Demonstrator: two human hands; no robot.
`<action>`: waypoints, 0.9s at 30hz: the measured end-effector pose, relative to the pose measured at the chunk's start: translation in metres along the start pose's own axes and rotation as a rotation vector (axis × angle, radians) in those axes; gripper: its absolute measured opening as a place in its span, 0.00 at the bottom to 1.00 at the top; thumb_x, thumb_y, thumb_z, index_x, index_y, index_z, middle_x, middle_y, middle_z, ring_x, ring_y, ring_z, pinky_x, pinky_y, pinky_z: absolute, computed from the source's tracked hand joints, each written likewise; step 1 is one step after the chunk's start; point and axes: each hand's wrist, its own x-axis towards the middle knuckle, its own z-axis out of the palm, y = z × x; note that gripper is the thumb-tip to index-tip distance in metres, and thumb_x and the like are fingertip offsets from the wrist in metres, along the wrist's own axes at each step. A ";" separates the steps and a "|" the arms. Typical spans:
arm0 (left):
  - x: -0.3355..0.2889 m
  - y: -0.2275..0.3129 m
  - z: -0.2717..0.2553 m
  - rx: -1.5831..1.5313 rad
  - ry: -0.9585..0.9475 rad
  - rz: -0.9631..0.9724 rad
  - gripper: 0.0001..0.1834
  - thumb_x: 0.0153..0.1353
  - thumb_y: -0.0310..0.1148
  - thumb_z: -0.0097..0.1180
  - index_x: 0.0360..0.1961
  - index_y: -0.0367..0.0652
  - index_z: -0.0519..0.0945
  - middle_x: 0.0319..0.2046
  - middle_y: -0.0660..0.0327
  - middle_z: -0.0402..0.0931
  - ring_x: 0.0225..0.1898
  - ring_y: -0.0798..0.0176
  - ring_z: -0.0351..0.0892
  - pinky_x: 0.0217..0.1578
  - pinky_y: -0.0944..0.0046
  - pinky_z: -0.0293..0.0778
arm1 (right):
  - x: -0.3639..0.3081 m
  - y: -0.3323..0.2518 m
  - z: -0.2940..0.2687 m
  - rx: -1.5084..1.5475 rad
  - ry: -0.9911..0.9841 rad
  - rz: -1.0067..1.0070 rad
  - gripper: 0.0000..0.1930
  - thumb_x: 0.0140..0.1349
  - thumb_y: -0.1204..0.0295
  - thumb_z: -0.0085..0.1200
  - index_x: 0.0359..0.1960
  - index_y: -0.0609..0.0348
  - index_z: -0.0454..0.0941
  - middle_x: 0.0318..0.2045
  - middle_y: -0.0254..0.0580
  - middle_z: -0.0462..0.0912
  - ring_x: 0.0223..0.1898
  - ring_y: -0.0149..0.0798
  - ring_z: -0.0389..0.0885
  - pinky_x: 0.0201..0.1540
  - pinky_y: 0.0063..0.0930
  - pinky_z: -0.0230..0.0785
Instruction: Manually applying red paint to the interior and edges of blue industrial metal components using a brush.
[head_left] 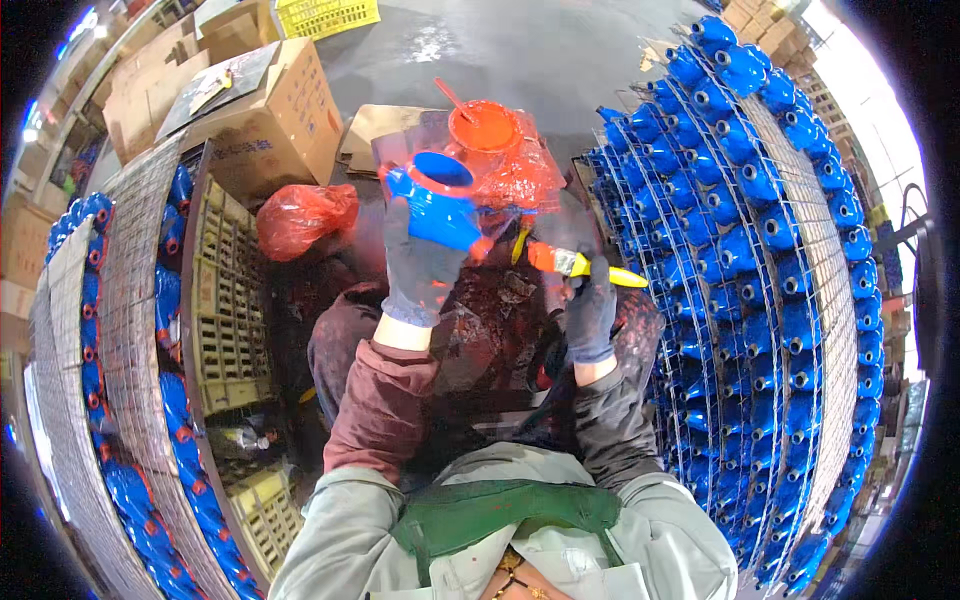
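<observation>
My left hand [410, 262], in a dark glove, grips a blue metal casting [443, 218] with a wide round mouth tilted upward and a red-painted rim. The casting's narrow end, also red, points toward a paintbrush [568, 263] with a yellow handle and red-coated bristles. That brush is held in my gloved right hand [592, 308]; bristles and casting look slightly apart. Just beyond them sits a round container of red paint [497, 128], a red stick leaning in it, on paint-smeared plastic. A second yellow handle [520, 243] lies below the container, partly hidden.
Tall wire racks full of blue castings [740, 260] stand close on my right. More racked castings [172, 310] with red ends line the left, beside stacked cream crates [228, 300]. A red plastic bag [307, 220], a large cardboard box [275, 120] and a yellow crate [325, 15] are farther off.
</observation>
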 end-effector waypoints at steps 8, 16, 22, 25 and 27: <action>-0.115 0.005 0.023 1.833 -0.362 0.831 0.46 0.42 0.39 0.77 0.61 0.48 0.62 0.59 0.48 0.63 0.55 0.41 0.71 0.57 0.48 0.71 | -0.082 -0.047 -0.024 0.201 -0.179 -0.375 0.17 0.69 0.60 0.53 0.47 0.62 0.79 0.37 0.38 0.82 0.34 0.28 0.76 0.34 0.23 0.68; -0.173 -0.006 0.050 1.828 -0.649 0.881 0.35 0.43 0.34 0.74 0.54 0.63 0.72 0.61 0.48 0.64 0.58 0.37 0.71 0.59 0.30 0.65 | -0.127 -0.067 -0.043 0.226 -0.322 -0.579 0.09 0.58 0.80 0.57 0.41 0.62 0.78 0.34 0.52 0.85 0.36 0.38 0.80 0.37 0.29 0.72; -0.186 -0.002 0.058 1.966 -0.412 1.093 0.36 0.43 0.33 0.75 0.55 0.59 0.72 0.61 0.47 0.64 0.60 0.34 0.69 0.60 0.31 0.64 | -0.131 -0.051 -0.058 0.281 -0.195 -0.408 0.06 0.58 0.82 0.56 0.37 0.61 0.77 0.31 0.48 0.82 0.33 0.37 0.77 0.39 0.34 0.73; -0.210 0.021 0.071 1.977 -0.209 1.135 0.42 0.43 0.36 0.76 0.60 0.50 0.67 0.58 0.40 0.65 0.57 0.37 0.70 0.58 0.40 0.68 | -0.101 -0.042 -0.067 0.037 -0.182 -0.408 0.04 0.62 0.76 0.55 0.37 0.62 0.76 0.37 0.46 0.82 0.38 0.40 0.79 0.44 0.38 0.73; -0.239 0.043 0.090 1.997 0.073 1.158 0.48 0.43 0.41 0.76 0.63 0.43 0.63 0.57 0.41 0.66 0.56 0.44 0.71 0.56 0.49 0.69 | -0.078 -0.032 -0.076 -0.391 -0.200 -0.557 0.08 0.67 0.72 0.50 0.40 0.65 0.78 0.40 0.50 0.82 0.39 0.43 0.80 0.47 0.39 0.73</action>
